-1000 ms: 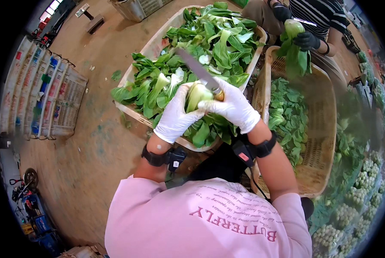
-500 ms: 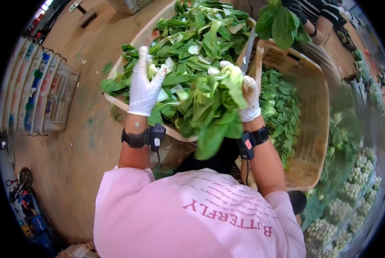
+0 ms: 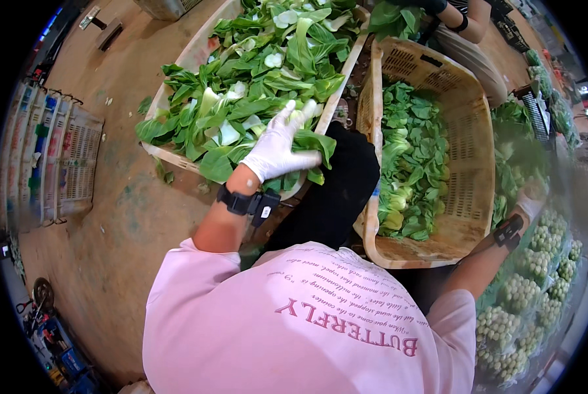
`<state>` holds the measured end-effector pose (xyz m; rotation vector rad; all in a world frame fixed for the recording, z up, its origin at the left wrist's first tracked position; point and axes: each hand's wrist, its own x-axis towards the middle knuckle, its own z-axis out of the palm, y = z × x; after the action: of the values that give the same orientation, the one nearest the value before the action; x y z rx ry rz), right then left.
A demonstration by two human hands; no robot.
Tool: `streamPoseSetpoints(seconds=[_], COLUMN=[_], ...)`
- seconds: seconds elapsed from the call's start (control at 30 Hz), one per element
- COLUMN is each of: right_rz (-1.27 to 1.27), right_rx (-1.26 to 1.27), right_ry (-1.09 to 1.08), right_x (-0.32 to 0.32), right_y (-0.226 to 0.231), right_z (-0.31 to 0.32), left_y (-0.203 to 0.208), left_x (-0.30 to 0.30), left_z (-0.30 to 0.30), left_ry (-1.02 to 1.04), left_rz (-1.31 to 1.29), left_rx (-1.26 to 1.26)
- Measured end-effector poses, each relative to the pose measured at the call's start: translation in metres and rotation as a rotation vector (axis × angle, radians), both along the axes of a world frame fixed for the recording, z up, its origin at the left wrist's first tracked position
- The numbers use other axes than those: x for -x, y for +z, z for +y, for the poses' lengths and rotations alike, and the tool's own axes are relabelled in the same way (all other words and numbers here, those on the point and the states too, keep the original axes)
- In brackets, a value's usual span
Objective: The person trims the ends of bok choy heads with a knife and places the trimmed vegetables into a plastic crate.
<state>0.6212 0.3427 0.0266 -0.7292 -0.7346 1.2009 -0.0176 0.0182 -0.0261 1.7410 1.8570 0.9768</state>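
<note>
My left hand (image 3: 284, 141), in a white glove, is at the near right corner of a crate of loose leaves. Its fingers are spread and nothing is gripped in them; they touch or hover just over the green bok choy leaves (image 3: 218, 161). My right hand (image 3: 533, 197), also gloved, reaches far to the right beside the stacked bok choy (image 3: 520, 289). Its fingers are smeared and partly lost in blur, so what it may hold does not show. The leaf crate (image 3: 192, 62) is a long pale plastic one, heaped with leaves and white stalk pieces.
A second beige crate (image 3: 468, 125), with trimmed bok choy (image 3: 405, 157) inside, stands right of my knee (image 3: 353, 164). Another person's arm (image 3: 468, 16) shows behind it, near a leafy bunch (image 3: 399, 20). Stacked crates (image 3: 51, 151) stand on the left.
The bunch of bok choy has left the space between my hands. My right hand has swung far right past the second crate. The left hand has moved right and lower over the leaves.
</note>
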Motion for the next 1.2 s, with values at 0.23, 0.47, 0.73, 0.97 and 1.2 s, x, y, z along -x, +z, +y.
streamPoseSetpoints(seconds=[0.23,0.47,0.73,0.97,1.2], right_rz=[-0.347,-0.713,-1.33,-1.38,-1.474], right_rx=[0.154,-0.065,-1.086,-1.343,-1.243], right_ry=[0.352,0.699,0.435,0.315,0.228], right_x=[0.298,0.397,0.485,0.507,0.527], right_y=[0.034,0.011,0.037,0.042,0.012], right_z=[-0.157,-0.219,-0.244,-0.254,-0.236], left_y=[-0.023,-0.005,0.047,0.02,0.049], left_x=[0.02,0.024,-0.003,0.017,0.0], left_z=[0.03,-0.016,-0.05,-0.037,-0.052], left_ry=[0.458,0.278,0.229,0.246,0.526], left_rz=[0.207,-0.908,-1.107,-1.149,-0.777], left_rx=[0.619,-0.016,-0.103,-0.057,-0.095])
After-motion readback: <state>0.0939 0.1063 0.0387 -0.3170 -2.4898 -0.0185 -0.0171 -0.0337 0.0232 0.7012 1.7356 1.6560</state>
